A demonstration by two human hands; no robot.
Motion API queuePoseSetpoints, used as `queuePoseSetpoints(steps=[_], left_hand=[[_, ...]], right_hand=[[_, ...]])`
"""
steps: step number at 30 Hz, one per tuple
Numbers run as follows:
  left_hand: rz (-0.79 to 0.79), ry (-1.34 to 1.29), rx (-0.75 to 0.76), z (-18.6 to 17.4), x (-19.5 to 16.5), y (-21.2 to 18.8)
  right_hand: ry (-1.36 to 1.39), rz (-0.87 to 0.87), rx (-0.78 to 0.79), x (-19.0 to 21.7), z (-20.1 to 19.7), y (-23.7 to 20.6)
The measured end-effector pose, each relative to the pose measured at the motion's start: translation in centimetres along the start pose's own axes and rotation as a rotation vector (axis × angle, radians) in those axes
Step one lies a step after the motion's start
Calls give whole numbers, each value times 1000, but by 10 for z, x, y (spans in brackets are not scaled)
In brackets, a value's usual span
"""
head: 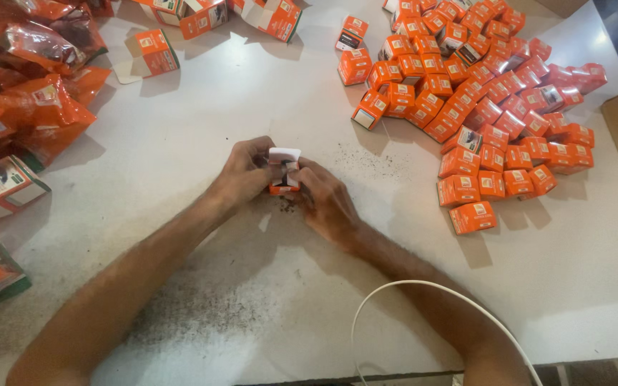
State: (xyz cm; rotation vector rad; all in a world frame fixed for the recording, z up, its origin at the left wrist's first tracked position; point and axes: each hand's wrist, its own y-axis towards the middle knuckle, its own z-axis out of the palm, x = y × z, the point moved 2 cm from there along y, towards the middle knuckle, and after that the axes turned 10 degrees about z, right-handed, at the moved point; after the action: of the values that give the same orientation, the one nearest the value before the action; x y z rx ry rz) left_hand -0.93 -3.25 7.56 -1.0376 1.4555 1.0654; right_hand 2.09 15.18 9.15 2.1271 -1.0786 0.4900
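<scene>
head view: both hands meet at the middle of the white worktop [202,107]. the left hand [243,174] and right hand [327,200] each have their grip closed around one small orange box [284,171], its white flap standing open on top. right of that box lies a heap of closed orange boxes [488,93]; left of it, orange pouches [30,100].

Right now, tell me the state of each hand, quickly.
Left hand: closed on the small orange box, gripping its left side.
Right hand: closed on the same small orange box, at its right side.
</scene>
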Motion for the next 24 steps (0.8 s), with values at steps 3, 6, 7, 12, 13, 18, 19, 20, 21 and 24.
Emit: queuePoseSetpoints(steps=[3,6,7,12,13,18,19,20,21,24], left_hand=[[843,526,-226,0,-22,-21],[680,330,34,-2,-23,-27],[726,387,46,-3,-23,-28],[791,477,50,-2,-22,-28],[762,464,50,-2,-22,-26],[869,513,82,-3,-26,-28],[904,553,120,-3,-27,-29],[938,593,158,-4,-27,-32],[969,634,197,-5,-26,-34],[878,799,248,-19,-11,-34]], right_hand=[[-34,-13,-37,-3,1,-1],[83,207,7,-12,4,-3],[74,188,11,-14,5,-4],[78,120,25,-19,5,-4],[79,124,29,-19,4,-4],[56,91,14,-16,1,-4],[55,63,24,-15,0,-4],[57,36,35,-13,0,-4],[59,9,45,-12,-1,-4],[-55,-86,107,-9,-3,2]])
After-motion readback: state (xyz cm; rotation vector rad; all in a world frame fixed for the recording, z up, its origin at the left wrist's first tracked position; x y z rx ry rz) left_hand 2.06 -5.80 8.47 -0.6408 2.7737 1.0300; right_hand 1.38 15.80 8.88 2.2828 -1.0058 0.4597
